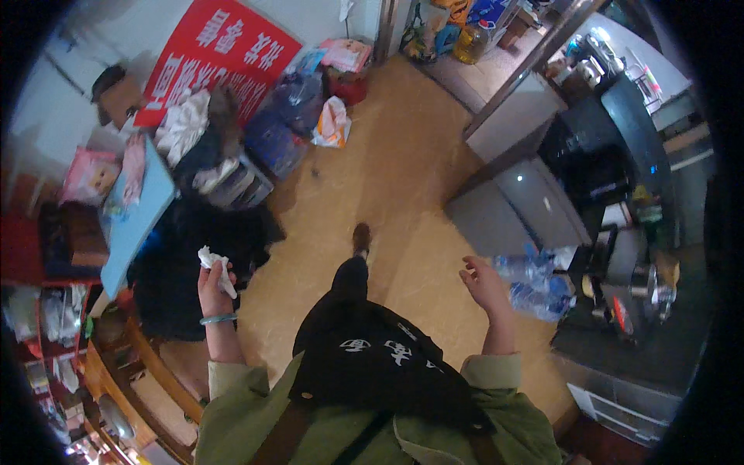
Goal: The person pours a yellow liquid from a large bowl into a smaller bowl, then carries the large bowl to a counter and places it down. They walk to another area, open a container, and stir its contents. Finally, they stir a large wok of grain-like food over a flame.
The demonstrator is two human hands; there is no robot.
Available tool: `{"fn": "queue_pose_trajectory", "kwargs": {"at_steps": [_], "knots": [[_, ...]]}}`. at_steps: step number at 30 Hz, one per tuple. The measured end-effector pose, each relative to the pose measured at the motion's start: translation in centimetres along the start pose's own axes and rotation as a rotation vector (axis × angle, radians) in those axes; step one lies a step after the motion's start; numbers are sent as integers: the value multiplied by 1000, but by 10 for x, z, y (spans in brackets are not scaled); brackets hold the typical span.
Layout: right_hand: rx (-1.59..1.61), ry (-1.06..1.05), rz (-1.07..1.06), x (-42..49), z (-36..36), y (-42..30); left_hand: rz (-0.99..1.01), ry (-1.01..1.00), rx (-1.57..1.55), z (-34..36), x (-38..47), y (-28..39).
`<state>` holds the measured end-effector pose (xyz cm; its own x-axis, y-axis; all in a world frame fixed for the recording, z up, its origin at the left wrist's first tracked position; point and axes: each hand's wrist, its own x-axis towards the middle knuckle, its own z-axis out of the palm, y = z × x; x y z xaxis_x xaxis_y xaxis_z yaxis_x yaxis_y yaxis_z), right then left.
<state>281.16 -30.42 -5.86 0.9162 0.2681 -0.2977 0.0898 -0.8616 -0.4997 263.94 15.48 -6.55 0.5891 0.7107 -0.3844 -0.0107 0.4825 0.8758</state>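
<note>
My left hand (215,285) grips a crumpled white tissue (220,270), part of which sticks out past the fingers. A pale bangle circles that wrist. On the other side, my right hand (483,285) hangs in the air with nothing in it, its fingers loosely curled and apart. Just beyond it on the floor lie clear plastic bottles (537,290). Between the hands are my black apron (378,360), which bears white writing, and one shoe (361,237) on the tan floor (401,192).
A light-blue tabletop (145,203) juts out at left above a dark cloth heap (197,261). Bags and a red printed sheet (215,58) line the far wall. A grey cabinet (517,203) stands at right, near a doorway (471,81). A wooden chair (151,372) is at lower left.
</note>
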Motion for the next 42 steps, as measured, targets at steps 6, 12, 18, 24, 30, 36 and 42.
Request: {"fn": "queue_pose_trajectory", "kwargs": {"at_steps": [6, 12, 18, 24, 30, 36, 42], "knots": [[-6, -139, 20, 172, -71, -22, -87, -255, 118, 210, 154, 8], [376, -1, 127, 324, -148, -44, -241, -836, 182, 493, 243, -23], [885, 10, 21, 535, -202, -52, -274, -1182, 467, 703, 311, -66], [643, -84, -102, 734, -291, -50, -290, -1164, 673, 865, 434, -51], [744, -78, -143, 922, -369, -14, -221, -1329, 548, 1023, 543, -47], [1310, 7, -87, 1094, -453, 35, -371, -1368, 547, 1232, 649, -93], [1280, 227, -9, 1174, -550, 135, -582, -1658, 545, 1440, 670, -137]]}}
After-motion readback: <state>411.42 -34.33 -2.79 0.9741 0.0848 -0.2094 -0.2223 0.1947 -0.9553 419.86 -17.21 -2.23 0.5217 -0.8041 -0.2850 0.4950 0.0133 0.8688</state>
